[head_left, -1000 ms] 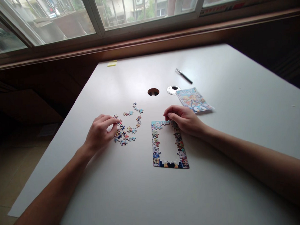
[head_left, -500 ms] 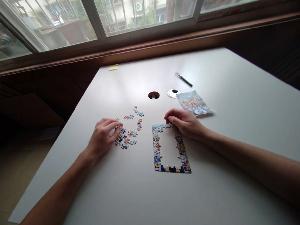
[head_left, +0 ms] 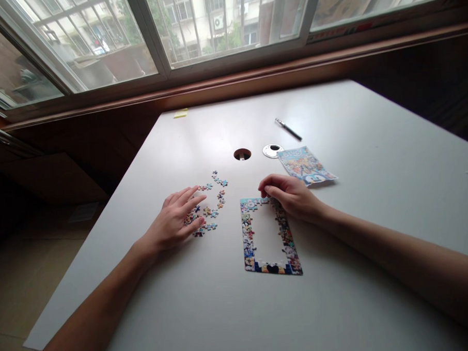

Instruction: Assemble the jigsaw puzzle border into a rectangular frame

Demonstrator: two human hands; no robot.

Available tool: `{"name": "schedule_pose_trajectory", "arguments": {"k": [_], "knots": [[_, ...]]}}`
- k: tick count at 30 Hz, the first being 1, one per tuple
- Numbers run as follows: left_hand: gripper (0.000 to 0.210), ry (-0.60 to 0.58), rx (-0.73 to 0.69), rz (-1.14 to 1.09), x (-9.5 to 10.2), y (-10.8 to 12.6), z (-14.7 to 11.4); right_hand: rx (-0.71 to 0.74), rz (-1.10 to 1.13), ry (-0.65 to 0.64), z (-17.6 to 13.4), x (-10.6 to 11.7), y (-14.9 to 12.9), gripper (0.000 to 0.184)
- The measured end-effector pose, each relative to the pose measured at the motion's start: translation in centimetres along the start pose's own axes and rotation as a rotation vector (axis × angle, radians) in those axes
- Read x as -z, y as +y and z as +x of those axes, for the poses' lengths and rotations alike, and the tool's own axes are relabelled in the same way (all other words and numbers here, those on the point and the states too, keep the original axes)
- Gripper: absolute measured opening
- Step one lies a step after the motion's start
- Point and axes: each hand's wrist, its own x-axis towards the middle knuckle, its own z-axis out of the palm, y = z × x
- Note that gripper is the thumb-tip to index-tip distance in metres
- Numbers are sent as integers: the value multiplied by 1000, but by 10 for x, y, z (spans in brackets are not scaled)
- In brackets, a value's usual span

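My left hand (head_left: 178,219) is open, its fingers spread over a loose pile of jigsaw puzzle pieces (head_left: 210,213) and hiding part of it. More pieces lie scattered just beyond the fingertips. To the right sits a partly assembled jigsaw puzzle (head_left: 248,242), a rectangular border with bare table inside. Over the border's top right corner rests my right hand (head_left: 291,194), fingers curled and thumb pressed to them; whatever may be between them is too small to make out. Beyond that hand lies a colourful picture sheet (head_left: 305,163).
On the white table (head_left: 209,311) are a round cable hole (head_left: 242,154), its metal cover (head_left: 272,151), a black pen (head_left: 289,129) and a yellow sticky note (head_left: 180,113). A window (head_left: 227,25) stands behind the far edge.
My left hand has opened from a pinch, its fingers now spread over the pieces. The right hand stays curled at the border's corner. The whole view has shifted slightly.
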Motion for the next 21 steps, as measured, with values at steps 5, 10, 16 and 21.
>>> {"name": "schedule_pose_trajectory", "arguments": {"k": [5,10,16,21], "knots": [[46,44,-9,-14,0,0,1,6,-3,3,0,0,-1,17],[37,119,-18,-29,-1,1,3,0,7,4,0,0,0,16],[44,27,-17,-16,-2,1,2,-2,9,5,0,0,1,15],[49,53,-35,3,-7,4,12,8,2,6,0,0,-1,16]]}}
